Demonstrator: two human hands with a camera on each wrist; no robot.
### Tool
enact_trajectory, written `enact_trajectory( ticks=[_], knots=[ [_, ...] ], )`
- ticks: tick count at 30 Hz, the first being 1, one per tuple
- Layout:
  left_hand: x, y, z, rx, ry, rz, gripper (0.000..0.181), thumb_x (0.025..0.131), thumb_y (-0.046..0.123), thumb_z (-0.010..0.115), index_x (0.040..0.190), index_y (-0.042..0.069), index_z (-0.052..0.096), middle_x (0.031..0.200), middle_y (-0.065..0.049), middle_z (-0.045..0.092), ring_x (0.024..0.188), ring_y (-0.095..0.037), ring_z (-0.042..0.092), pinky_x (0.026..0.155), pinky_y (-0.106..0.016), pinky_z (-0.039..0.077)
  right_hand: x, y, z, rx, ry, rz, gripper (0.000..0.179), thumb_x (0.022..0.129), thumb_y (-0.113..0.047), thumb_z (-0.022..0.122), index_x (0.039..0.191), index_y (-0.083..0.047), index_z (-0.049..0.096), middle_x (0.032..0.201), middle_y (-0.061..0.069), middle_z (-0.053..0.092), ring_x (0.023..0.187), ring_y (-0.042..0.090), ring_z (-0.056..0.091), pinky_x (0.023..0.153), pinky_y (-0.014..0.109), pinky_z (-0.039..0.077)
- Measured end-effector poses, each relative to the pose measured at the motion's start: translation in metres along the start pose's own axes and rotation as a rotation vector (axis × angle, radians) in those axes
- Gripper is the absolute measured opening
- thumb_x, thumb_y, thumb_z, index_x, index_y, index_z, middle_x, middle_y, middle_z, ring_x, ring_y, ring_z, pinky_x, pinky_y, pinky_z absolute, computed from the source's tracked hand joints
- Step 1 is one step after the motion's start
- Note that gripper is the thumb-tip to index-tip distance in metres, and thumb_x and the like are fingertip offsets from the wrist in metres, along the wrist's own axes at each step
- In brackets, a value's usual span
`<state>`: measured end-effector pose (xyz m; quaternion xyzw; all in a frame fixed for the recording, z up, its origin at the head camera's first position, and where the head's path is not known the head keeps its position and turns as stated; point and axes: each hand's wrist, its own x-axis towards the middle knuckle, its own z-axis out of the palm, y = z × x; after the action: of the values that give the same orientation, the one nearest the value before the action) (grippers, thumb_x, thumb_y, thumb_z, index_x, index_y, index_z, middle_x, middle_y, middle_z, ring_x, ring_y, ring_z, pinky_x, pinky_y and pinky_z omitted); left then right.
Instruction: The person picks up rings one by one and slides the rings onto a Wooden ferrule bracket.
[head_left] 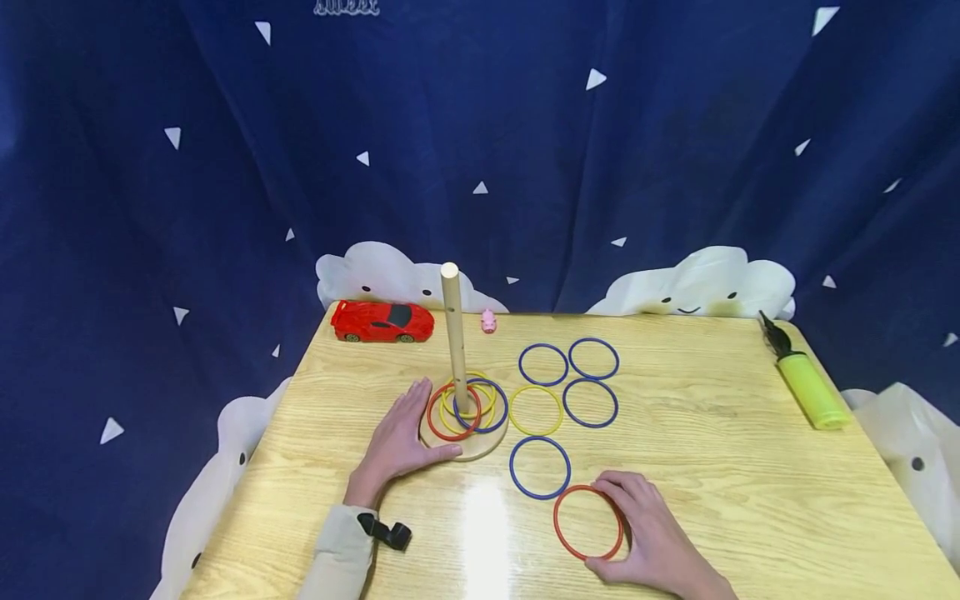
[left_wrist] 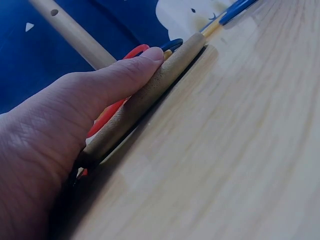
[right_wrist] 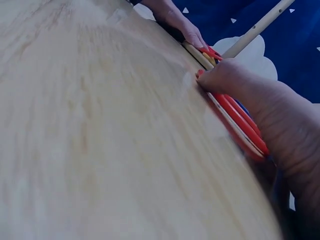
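A ring toss stand has a tall wooden peg (head_left: pixel 454 342) on a round wooden base (head_left: pixel 476 448). A red ring (head_left: pixel 430 412), a blue ring (head_left: pixel 507 407) and yellow rings lie around the peg's foot. My left hand (head_left: pixel 399 435) holds the base at its left and front, thumb (left_wrist: pixel 125 75) over the rim; its other fingers are hidden in the left wrist view. At the front, my right hand (head_left: pixel 651 532) grips another red ring (head_left: pixel 556 521) between thumb and fingers. That ring lies flat, at or just above the table; I cannot tell which.
Several blue rings, one of them nearest (head_left: pixel 512 467), and a yellow ring (head_left: pixel 535 435) lie right of the stand. At the back are a red toy car (head_left: pixel 382 322) and a small pink toy (head_left: pixel 488 322). A yellow-green hand pump (head_left: pixel 813 390) lies by the right edge.
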<state>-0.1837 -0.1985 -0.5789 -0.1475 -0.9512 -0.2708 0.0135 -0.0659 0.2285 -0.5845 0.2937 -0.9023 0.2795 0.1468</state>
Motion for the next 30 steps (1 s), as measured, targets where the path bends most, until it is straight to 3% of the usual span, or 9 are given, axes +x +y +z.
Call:
enact_trajectory(
  ticks=[5,11,16,23,30],
  knots=[
    [-0.001,0.001,0.001,-0.009,0.016,0.016,0.134,0.069,0.084,0.075,0.167,0.008,0.023,0.173,-0.006,0.024,0.161,-0.025,0.018,0.131,-0.047,0.019,0.002,-0.003,-0.001,0.008,0.047,-0.024,0.091,0.053,-0.059,0.097,0.127,-0.014,0.069,0.128,-0.004,0.06,0.117,0.015,0.051,0.098,0.028,0.038],
    [0.0,0.0,0.002,0.006,0.01,0.009,0.135,0.069,0.087,0.072,0.168,0.01,0.021,0.174,-0.004,0.022,0.161,-0.022,0.016,0.131,-0.044,0.018,-0.002,-0.002,-0.006,0.046,0.019,0.013,0.088,0.056,-0.058,0.098,0.128,-0.016,0.068,0.13,-0.005,0.058,0.119,0.011,0.05,0.103,0.011,0.035],
    [-0.001,0.0,0.0,-0.002,0.016,0.013,0.134,0.07,0.085,0.073,0.167,0.009,0.022,0.173,-0.006,0.023,0.161,-0.025,0.018,0.131,-0.046,0.019,0.003,0.001,-0.016,0.064,0.016,0.042,0.09,0.057,-0.055,0.099,0.13,-0.012,0.067,0.132,-0.002,0.059,0.121,0.012,0.05,0.105,0.006,0.032],
    [-0.002,0.0,0.001,0.003,0.001,-0.006,0.135,0.07,0.087,0.072,0.168,0.01,0.021,0.174,-0.003,0.021,0.161,-0.021,0.014,0.131,-0.044,0.016,0.026,0.011,-0.036,0.027,0.037,0.014,0.094,0.055,-0.051,0.101,0.132,-0.009,0.065,0.132,0.003,0.061,0.122,0.016,0.052,0.108,0.006,0.03],
    [-0.001,-0.001,0.002,-0.001,-0.003,-0.007,0.134,0.07,0.086,0.072,0.168,0.012,0.02,0.174,-0.001,0.02,0.161,-0.02,0.014,0.131,-0.044,0.016,0.064,0.017,-0.058,0.027,0.048,-0.031,0.098,0.055,-0.048,0.101,0.135,-0.007,0.065,0.134,0.003,0.062,0.122,0.017,0.053,0.106,0.009,0.035]
  ],
)
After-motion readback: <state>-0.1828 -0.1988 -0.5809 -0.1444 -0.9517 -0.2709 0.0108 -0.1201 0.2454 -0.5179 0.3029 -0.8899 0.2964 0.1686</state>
